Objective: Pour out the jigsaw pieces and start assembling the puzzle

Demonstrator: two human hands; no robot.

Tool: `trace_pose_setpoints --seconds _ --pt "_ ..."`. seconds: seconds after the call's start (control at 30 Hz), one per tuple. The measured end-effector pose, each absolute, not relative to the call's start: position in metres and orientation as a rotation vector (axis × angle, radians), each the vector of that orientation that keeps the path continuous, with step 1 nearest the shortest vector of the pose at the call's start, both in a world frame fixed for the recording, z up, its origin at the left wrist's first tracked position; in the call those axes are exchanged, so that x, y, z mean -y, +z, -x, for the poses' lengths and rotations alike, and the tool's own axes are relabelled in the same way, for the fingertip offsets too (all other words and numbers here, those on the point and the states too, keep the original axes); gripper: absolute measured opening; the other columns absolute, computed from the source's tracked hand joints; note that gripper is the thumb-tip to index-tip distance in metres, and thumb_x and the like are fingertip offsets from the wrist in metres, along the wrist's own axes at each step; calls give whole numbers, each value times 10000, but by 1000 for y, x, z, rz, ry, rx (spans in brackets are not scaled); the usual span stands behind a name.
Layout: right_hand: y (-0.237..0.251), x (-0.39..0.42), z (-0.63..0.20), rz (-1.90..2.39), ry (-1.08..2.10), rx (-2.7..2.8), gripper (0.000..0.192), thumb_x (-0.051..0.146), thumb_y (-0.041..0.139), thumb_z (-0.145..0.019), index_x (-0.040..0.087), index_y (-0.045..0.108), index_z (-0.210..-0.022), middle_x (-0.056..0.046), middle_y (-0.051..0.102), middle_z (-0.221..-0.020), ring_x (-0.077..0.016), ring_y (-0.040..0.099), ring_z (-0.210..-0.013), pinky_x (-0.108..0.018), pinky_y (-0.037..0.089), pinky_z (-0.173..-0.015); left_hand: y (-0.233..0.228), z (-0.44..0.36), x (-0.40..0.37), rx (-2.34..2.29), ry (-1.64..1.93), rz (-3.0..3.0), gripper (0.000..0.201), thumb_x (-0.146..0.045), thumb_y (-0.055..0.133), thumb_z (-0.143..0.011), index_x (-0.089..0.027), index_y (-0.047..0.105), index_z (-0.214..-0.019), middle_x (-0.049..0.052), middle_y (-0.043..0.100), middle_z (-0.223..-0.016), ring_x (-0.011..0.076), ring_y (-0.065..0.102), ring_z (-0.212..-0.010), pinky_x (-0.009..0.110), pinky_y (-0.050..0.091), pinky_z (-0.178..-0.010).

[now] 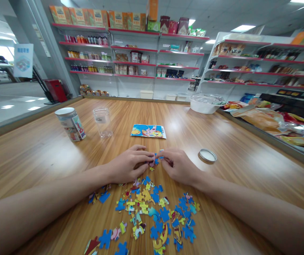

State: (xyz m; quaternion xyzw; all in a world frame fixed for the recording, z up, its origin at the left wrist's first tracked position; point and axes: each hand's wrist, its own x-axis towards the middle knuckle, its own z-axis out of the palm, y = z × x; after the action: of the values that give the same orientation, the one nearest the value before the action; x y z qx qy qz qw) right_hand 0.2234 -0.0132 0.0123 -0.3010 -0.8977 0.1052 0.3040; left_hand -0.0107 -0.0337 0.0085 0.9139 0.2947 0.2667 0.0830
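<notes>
Knobbed, glossy puzzle pieces [156, 160]; perhaps cardboard

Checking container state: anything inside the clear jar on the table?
The clear jar stands upright, lidless, and looks empty; the wood table shows through it. A metal lid lies apart, right of the hands.

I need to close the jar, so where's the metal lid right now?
The metal lid lies flat on the wooden table, just right of the right hand.

No legible text, white sign [23, 60] with blurred blue characters, jar label [72, 126] and shelf boxes [96, 17] unreadable
</notes>
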Motion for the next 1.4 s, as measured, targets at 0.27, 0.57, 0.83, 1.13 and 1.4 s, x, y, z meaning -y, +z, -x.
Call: trace_pose_setpoints --seconds 0.27,0.57,0.83,1.13,1.4 --pt "12 6 -227 1006 278 2236 223 73 498 -815 143 687 -911 -18 619 -655 -127 522 -579 -259 384 -601 10 11 36 -893 768 -2743 337 -215 502 -954 -204 631 -1266 59 638 -1318 252 493 -1266 480 457 -1066" --pt "14 0 -230 1173 301 2293 92 215 622 -804 158 694 -798 10 542 -557 -124 486 -541 -259 368 -589 11 12 36 -905 709 -2795 328 -245 479 -973 -217 637 -1259 59 613 -1349 250 486 -1270 490 431 -1091" --pt "15 2 -227 1236 316 2321 76 204 634 -829 167 647 -763 15 545 -559 -124 477 -550 -259 355 -601 11 11 39 -1074 692 -2718 543 -256 505 -945 -144 375 -1461 143 510 -1426 281 393 -1379 514 424 -1114" --pt "18 4 -226 1322 307 2328 132 239 664 -848 167 631 -743 9 568 -567 -122 482 -528 -263 348 -580 10 13 35 -957 683 -2772 330 -218 503 -949 -189 589 -1267 91 574 -1380 263 425 -1367 541 343 -1167" --pt "16 1 -229 1210 249 2304 262 260 566 -910 162 626 -675 -21 607 -612 -122 485 -539 -271 326 -555 11 12 36 -961 670 -2789 350 -222 463 -973 -168 545 -1309 96 548 -1414 260 393 -1400 537 341 -1175"
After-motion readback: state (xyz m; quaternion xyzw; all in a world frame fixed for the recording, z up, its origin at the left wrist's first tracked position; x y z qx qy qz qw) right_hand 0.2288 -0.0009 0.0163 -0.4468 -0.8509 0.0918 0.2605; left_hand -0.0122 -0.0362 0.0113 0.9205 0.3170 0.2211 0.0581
